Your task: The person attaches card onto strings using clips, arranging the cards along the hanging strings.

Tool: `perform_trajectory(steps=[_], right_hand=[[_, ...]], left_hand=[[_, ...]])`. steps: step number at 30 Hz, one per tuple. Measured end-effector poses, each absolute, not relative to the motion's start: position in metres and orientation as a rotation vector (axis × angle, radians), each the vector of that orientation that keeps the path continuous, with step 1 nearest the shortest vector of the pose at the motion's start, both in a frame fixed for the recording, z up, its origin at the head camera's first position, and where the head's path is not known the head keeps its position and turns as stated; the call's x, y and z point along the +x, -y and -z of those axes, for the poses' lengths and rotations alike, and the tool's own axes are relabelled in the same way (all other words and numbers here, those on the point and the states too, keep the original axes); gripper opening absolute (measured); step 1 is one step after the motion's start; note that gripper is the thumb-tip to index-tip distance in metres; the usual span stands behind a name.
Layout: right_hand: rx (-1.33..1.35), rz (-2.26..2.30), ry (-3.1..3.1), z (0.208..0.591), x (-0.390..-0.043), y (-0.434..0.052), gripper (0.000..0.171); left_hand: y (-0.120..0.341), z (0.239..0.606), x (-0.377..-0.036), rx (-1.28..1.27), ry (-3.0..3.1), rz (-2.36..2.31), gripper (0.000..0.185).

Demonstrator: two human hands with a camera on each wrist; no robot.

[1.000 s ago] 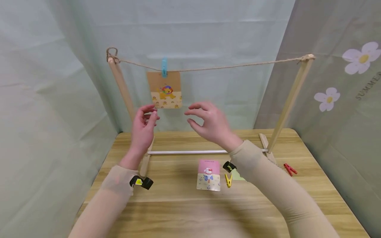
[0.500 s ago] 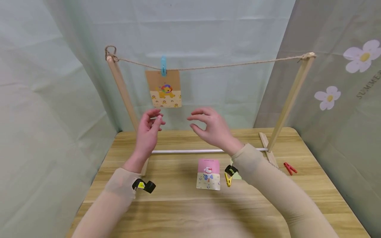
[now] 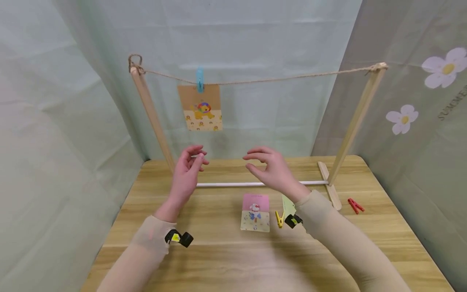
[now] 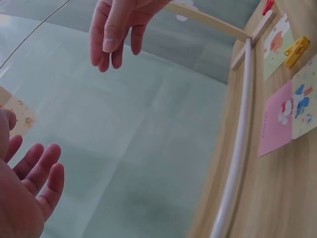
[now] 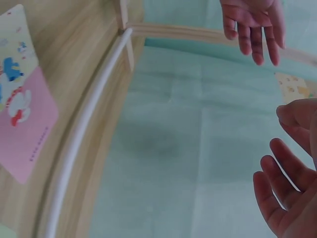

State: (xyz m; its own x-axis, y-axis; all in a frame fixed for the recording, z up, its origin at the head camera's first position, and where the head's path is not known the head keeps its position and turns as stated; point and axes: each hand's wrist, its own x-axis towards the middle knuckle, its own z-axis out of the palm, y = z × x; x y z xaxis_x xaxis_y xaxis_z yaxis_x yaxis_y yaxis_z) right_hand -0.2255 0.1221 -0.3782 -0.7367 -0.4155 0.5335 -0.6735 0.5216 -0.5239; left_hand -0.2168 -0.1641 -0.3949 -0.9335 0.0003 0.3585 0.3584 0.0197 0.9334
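Note:
A brown and cream lion card (image 3: 202, 109) hangs from the twine line (image 3: 270, 80), held by a blue clothespin (image 3: 200, 80). Below the card, my left hand (image 3: 187, 172) is in the air with loosely bent fingers and nothing in it. To its right my right hand (image 3: 271, 168) hovers, thumb and fingers apart, also holding nothing. A pink and cream rabbit card (image 3: 255, 213) lies on the table beneath the hands. Beside it are a yellow clothespin (image 3: 279, 219) and a green card (image 3: 288, 206), partly hidden by the right sleeve and wrist camera.
Two wooden posts, left (image 3: 153, 117) and right (image 3: 355, 125), carry the twine. A white rod (image 3: 233, 185) runs low between them. A red clothespin (image 3: 355, 206) lies on the wooden table (image 3: 226, 259) at the right. Pale curtains (image 3: 277, 44) enclose the back and sides.
Both hands have come down and away from the hanging lion card, the left shifting a little right and the right also moving right. The card stays clipped on the line.

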Motion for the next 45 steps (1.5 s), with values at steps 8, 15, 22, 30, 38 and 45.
perform_trajectory(steps=[8, 15, 22, 30, 38, 45], right_hand=[[0.869, -1.074, 2.512, 0.400, -0.220, -0.136, 0.022], [0.819, -1.123, 2.607, 0.426, -0.211, -0.148, 0.022], [0.781, -1.194, 2.633, 0.449, -0.204, -0.156, 0.020], [0.742, -1.281, 2.689, 0.468, -0.195, -0.165, 0.019], [0.713, -1.352, 2.694, 0.480, -0.195, -0.174, 0.019], [0.683, -1.349, 2.754, 0.484, -0.194, -0.178, 0.018]], left_hand=[[0.161, 0.414, -0.211, -0.393, 2.087, 2.035, 0.030], [0.159, 0.435, -0.198, -0.412, 2.168, 2.056, 0.031], [0.156, 0.453, -0.193, -0.376, 2.233, 2.076, 0.030], [0.156, 0.470, -0.192, -0.391, 2.297, 2.109, 0.030], [0.155, 0.479, -0.192, -0.339, 2.355, 2.134, 0.030], [0.149, 0.486, -0.193, -0.364, 2.408, 2.159, 0.032]])
